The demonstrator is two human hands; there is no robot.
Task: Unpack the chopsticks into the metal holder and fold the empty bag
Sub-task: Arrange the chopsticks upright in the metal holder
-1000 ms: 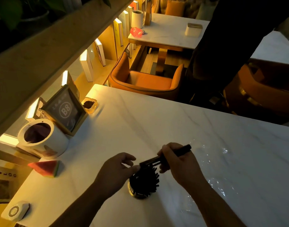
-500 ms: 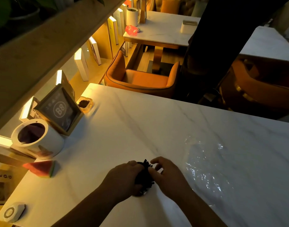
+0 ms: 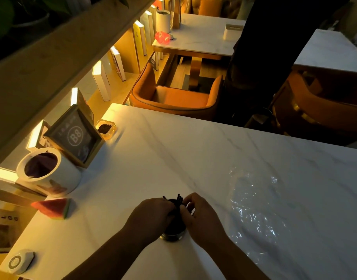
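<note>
**Both hands closed round the holder**

White marbled bench [image 3: 173, 150] under amber light, orange chair [image 3: 173, 98] beyond it. My left hand [image 3: 151, 217] and right hand [image 3: 202, 217] are cupped round the chopsticks [image 3: 178, 199] standing in the metal holder [image 3: 172, 236]. The clear empty bag [image 3: 254, 203] lies flat to my right. A second ago my right hand had chopsticks lifted; now they're in.

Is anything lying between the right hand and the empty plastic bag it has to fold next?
Nothing visible does. The right hand is at the chopsticks in the metal holder; only bare table separates it from the clear bag lying to its right.
</note>
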